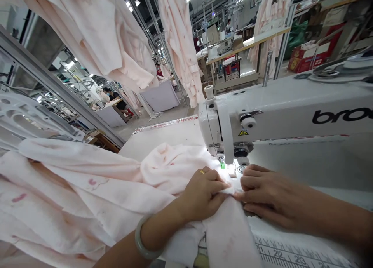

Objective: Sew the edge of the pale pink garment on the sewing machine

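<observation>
The pale pink fabric lies bunched on the white surface, its long axis running from 9 o'clock toward the sewing machine needle, where the left hand and right hand pinch its folded edge with fingers together.

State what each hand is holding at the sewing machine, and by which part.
Both hands grip the pale pink fabric at its edge just before the presser foot: the left hand pinches it between fingers and thumb, the right hand presses and pinches beside it.
</observation>
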A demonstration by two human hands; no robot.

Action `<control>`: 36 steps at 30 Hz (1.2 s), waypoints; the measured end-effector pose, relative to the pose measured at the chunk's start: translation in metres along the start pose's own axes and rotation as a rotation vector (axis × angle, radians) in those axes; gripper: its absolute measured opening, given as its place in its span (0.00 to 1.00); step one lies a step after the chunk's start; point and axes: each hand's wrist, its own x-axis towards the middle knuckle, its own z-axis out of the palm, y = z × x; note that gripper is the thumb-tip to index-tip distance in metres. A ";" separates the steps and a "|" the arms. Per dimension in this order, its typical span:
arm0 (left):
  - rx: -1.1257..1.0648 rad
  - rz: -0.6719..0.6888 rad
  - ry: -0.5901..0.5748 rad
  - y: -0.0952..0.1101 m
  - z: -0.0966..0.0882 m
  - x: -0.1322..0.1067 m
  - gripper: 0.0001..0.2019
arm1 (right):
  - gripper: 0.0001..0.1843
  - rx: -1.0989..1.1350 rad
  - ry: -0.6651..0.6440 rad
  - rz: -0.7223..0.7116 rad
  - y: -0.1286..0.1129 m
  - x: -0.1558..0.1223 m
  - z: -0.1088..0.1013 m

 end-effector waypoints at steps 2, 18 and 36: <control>0.152 0.054 -0.034 0.006 -0.001 -0.002 0.11 | 0.16 -0.041 0.069 -0.011 0.001 -0.001 0.000; 0.457 0.163 -0.065 -0.003 0.006 -0.004 0.10 | 0.17 -0.251 0.148 0.101 0.007 -0.002 0.016; 0.335 -0.060 -0.200 0.002 -0.019 0.007 0.19 | 0.23 -0.232 0.245 0.272 -0.003 -0.016 0.010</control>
